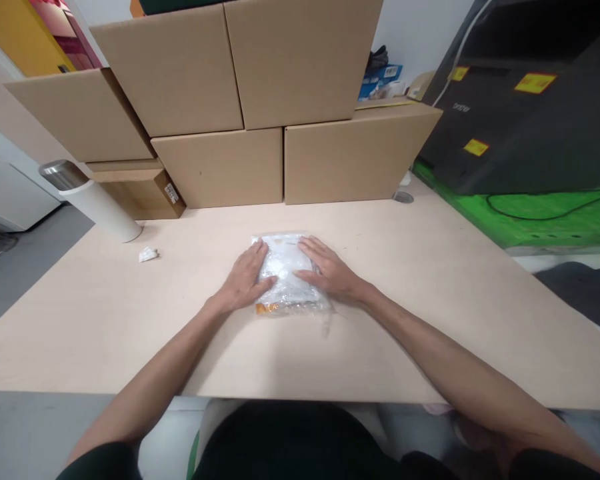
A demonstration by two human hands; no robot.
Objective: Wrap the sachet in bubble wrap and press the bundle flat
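Note:
A flat white package (286,270) in shiny clear plastic lies on the light wooden table, with an orange patch at its near left corner. On its left edge rests my left hand (247,277), fingers stretched forward and thumb pointing inward over the plastic. My right hand (333,272) lies on the right edge, its fingers extended and slightly spread across the top. Both palms face down, and neither hand is closed round the package. Loose plastic sticks out along the near side. What is inside the wrapping cannot be made out.
Cardboard boxes (220,170) are stacked along the table's far edge. A white bottle with a metal cap (100,207) stands at the left, near a small crumpled white scrap (149,254). At the right, a large dark machine (520,120) sits on a green surface (530,223).

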